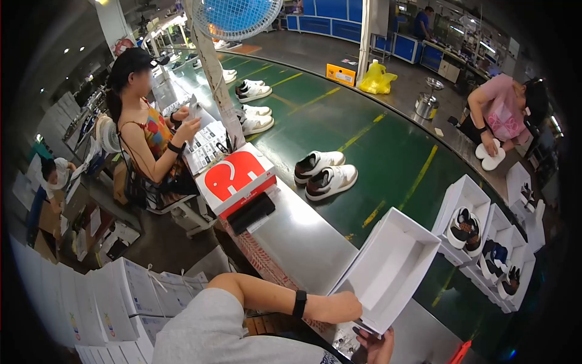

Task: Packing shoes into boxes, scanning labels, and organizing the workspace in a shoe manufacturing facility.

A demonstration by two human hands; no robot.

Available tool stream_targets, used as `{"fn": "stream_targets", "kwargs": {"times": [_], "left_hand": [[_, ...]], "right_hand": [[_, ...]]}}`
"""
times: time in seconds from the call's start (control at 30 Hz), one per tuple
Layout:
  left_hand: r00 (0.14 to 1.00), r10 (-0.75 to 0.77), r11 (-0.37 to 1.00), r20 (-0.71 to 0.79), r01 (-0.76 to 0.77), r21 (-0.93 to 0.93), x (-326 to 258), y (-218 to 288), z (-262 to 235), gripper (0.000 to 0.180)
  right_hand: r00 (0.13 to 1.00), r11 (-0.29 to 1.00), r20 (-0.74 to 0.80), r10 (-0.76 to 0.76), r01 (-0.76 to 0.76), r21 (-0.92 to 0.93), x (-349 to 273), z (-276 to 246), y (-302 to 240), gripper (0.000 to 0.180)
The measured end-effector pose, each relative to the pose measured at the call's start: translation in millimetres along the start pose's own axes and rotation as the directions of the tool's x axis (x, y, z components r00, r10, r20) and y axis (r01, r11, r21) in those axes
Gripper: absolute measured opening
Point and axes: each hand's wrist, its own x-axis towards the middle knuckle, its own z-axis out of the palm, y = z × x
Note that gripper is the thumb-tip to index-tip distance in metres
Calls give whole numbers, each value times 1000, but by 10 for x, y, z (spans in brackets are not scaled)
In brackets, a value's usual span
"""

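Note:
A white open shoebox (391, 267), with nothing visible inside, is tilted over the metal ledge at the conveyor's near edge. My left hand (336, 307), a black band on its wrist, is closed at the box's near left edge; its fingertips are hidden. Under the near corner of the box, my right hand (377, 346) grips the wall from below, fingers partly showing. Beyond the box, a pair of white and brown sneakers (330, 176) sits on the green conveyor belt (388, 158).
To the right, white boxes (470, 200) hold sneakers. A red and white box (233, 179) and a black tray (251, 212) rest on the ledge. White cartons (115, 297) are stacked at lower left. One person sits at left holding paper; another handles white shoes across the belt.

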Motion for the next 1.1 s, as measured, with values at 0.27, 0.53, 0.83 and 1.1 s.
{"fn": "stream_targets", "kwargs": {"times": [0.27, 0.53, 0.83, 1.1], "left_hand": [[992, 121, 992, -23, -122, -38, -157, 44, 196, 19], [998, 47, 998, -46, -48, -29, 21, -265, 17, 13], [610, -365, 899, -703, 428, -95, -145, -1684, -1200, 30], [710, -525, 618, -469, 697, 363, -744, -2743, -929, 48]], "right_hand": [[984, 934, -153, 97, -143, -327, -45, 418, -185, 54], [975, 961, -210, -73, 12, -276, 300, 537, -97, 46], [989, 993, -94, -112, 114, 25, 1469, 794, -606, 48], [981, 981, -40, -192, 193, 10, 2615, 597, -849, 48]]}}
